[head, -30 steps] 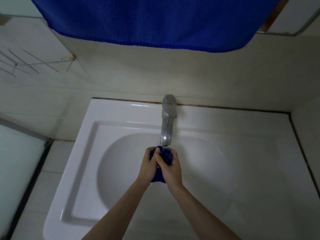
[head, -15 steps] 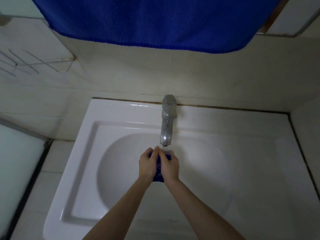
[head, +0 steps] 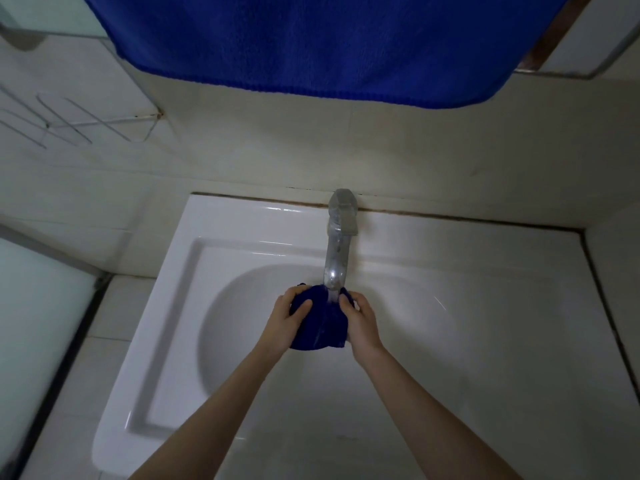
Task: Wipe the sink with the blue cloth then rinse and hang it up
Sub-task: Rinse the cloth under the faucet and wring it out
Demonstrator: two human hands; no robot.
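A bunched blue cloth hangs over the bowl of the white sink, directly under the spout of the metal tap. Water runs from the spout onto the cloth. My left hand grips the cloth's left side and my right hand grips its right side, so the cloth is spread a little between them. Most of the cloth's upper edge is hidden behind my fingers.
A large blue towel hangs across the top of the view above the sink. A wire rack is fixed to the tiled wall at the left. A tiled ledge runs along the sink's left side.
My hands were pressed together around the cloth under the tap; now they have moved apart and the cloth shows more between them.
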